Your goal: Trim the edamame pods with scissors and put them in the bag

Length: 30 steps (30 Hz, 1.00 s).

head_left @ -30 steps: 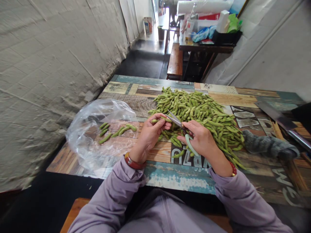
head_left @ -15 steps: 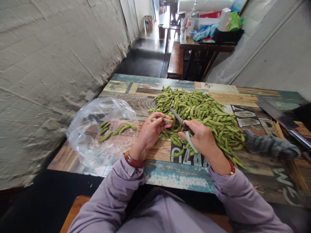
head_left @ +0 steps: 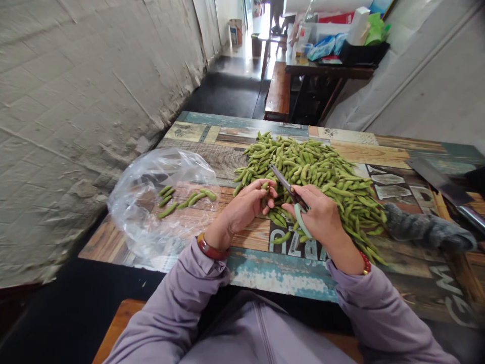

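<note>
A big heap of green soybean pods (head_left: 314,172) covers the middle of the patterned table (head_left: 273,273). My left hand (head_left: 246,205) is closed, pinching one pod (head_left: 264,193) at the near edge of the heap. My right hand (head_left: 318,215) grips scissors (head_left: 290,194) with a pale green handle; the closed blades point up and left over the heap, just right of the held pod. To the left lies a clear plastic bag (head_left: 151,202) with several cut pods (head_left: 185,199) on it.
A rough grey wall runs along the left. A grey cloth (head_left: 420,230) lies at the right of the heap, and a large cleaver (head_left: 439,184) rests beyond it. Further back stand a bench (head_left: 278,93) and a cluttered dark table (head_left: 329,65).
The scissor blades have shut. My left hand has turned the pod from lying crosswise to pointing upright between its fingers. The view has shifted slightly to the left.
</note>
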Each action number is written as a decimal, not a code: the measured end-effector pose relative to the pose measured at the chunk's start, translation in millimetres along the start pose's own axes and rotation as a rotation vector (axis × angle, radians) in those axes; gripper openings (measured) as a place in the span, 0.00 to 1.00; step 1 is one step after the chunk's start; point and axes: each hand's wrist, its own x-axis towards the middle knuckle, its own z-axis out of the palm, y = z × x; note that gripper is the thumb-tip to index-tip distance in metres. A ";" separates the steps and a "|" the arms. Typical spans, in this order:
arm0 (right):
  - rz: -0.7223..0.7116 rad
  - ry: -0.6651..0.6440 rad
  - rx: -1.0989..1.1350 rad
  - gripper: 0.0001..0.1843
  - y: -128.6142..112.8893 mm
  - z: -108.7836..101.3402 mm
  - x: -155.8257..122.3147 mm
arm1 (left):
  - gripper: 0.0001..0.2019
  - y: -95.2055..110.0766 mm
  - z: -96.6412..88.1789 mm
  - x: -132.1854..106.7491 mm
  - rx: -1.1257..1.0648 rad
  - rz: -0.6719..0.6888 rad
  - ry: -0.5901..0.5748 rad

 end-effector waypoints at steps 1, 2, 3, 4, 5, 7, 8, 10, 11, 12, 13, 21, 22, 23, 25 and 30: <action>0.006 0.010 -0.011 0.16 0.3 -0.2 0.3 | 0.12 0.3 -0.6 0.4 -0.027 0.002 -0.016; 0.008 0.017 -0.019 0.16 0.6 -0.3 0.5 | 0.10 0.6 -1.3 0.7 -0.037 0.007 -0.023; 0.007 0.020 -0.023 0.16 0.7 -0.3 0.6 | 0.09 0.8 -1.9 0.9 -0.034 0.013 -0.019; 0.005 0.020 -0.023 0.16 0.6 -0.2 0.6 | 0.09 0.9 -2.6 1.0 -0.026 0.021 -0.010; 0.004 0.021 -0.022 0.16 0.5 0.1 0.4 | 0.08 0.7 -3.2 1.1 -0.018 0.029 0.001; 0.003 0.021 -0.017 0.16 0.4 1.0 0.0 | 0.09 0.0 -4.2 1.4 -0.011 0.040 0.031; 0.002 0.023 -0.014 0.16 0.4 1.5 -0.3 | 0.09 -0.5 -4.6 1.7 -0.008 0.048 0.052; 0.004 0.028 -0.009 0.16 0.7 2.4 -0.7 | 0.10 -1.6 -5.0 2.1 0.013 0.077 0.108; 0.006 0.030 -0.007 0.16 0.9 2.7 -0.8 | 0.10 -2.2 -5.1 2.2 0.033 0.093 0.137; 0.008 0.030 -0.005 0.16 1.0 2.9 -0.8 | 0.10 -2.6 -5.1 2.0 0.055 0.107 0.161; 0.009 0.031 -0.002 0.16 1.1 3.1 -0.9 | 0.10 -3.0 -5.1 1.7 0.080 0.116 0.179; 0.020 0.024 0.028 0.16 0.2 4.2 -1.1 | 0.07 -3.4 -5.1 0.4 0.215 0.192 0.266; 0.022 0.025 0.029 0.16 0.2 4.3 -1.1 | 0.07 -2.9 -5.2 1.2 0.166 0.197 0.293; 0.023 0.026 0.029 0.16 0.3 4.3 -1.2 | 0.07 -2.2 -5.4 2.1 0.104 0.195 0.313; 0.027 0.022 0.028 0.16 0.5 4.0 -1.0 | 0.09 -0.6 -5.8 3.7 -0.019 0.171 0.329; 0.061 -0.033 0.072 0.20 0.3 3.2 0.2 | 0.13 2.9 -6.2 4.6 -0.159 0.135 0.333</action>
